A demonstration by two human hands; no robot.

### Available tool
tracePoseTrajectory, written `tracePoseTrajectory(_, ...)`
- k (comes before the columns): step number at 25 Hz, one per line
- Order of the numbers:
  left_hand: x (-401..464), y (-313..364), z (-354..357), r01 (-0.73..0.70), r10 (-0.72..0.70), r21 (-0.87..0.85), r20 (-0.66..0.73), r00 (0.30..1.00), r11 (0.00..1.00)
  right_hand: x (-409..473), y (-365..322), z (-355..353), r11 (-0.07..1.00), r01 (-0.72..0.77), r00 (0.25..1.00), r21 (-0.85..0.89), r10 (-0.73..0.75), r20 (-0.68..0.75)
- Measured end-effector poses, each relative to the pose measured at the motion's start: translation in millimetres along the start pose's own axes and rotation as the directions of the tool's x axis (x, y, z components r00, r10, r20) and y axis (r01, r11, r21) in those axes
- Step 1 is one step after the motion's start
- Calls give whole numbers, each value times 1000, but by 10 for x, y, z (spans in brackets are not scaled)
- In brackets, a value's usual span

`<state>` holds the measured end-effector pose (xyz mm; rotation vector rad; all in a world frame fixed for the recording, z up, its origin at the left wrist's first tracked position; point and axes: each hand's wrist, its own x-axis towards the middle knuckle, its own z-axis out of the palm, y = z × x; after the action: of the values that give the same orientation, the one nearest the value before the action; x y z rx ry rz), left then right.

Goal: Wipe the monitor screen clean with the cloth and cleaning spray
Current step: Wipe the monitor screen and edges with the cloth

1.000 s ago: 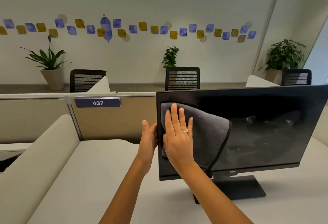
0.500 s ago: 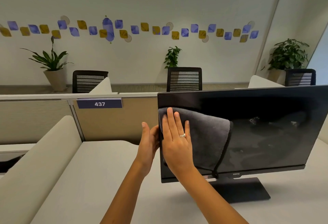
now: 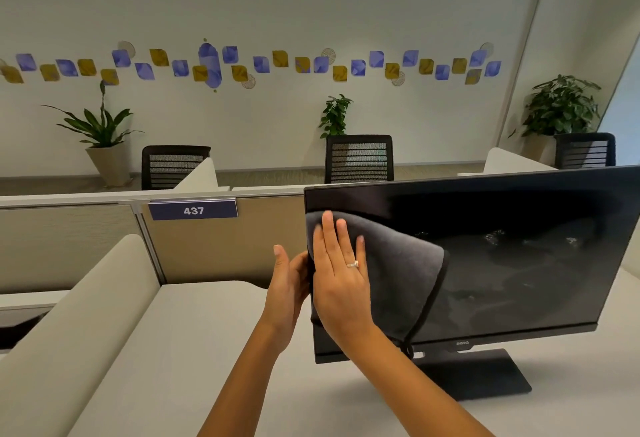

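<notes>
A black monitor point(image 3: 502, 249) stands on its flat base at the right of the desk, its dark screen showing smears and droplets toward the right. A dark grey cloth point(image 3: 398, 270) lies spread against the left part of the screen. My right hand point(image 3: 341, 281) presses flat on the cloth with straight fingers, a ring on one finger. My left hand point(image 3: 287, 284) holds the monitor's left edge, its fingers hidden behind the bezel. No spray bottle is in view.
The pale desk point(image 3: 207, 350) stretches left and forward of the monitor. A curved side divider point(image 3: 79, 315) stands on the left and a partition with a "437" plate point(image 3: 193, 210) behind. Chairs and potted plants sit beyond it.
My right hand with the cloth has slid slightly toward the screen's left edge and up. The left hand stays on the bezel.
</notes>
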<state>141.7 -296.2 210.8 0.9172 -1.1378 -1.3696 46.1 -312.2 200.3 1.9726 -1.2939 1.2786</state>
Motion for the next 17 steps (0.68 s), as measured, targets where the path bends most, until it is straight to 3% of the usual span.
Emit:
tracePoseTrajectory(3, 20, 17, 24, 11, -10, 15, -44, 999, 1000, 275, -10, -45, 1000, 23, 999, 3, -23, -48)
tracePoseTrajectory(7, 49, 2, 134, 19, 2, 102, -207, 978, 995, 308, 236, -153, 997, 38, 997, -65, -42, -59)
tracePoseTrajectory(13, 101, -79, 254, 22, 82, 276, -360, 929, 961, 272, 1154, -547, 964, -216, 971, -154, 195, -136)
tracePoseTrajectory(17, 128, -114, 236, 48, 70, 287, -387, 919, 957, 205, 1688, -763, 926, -376, 914, -31, 365, -179)
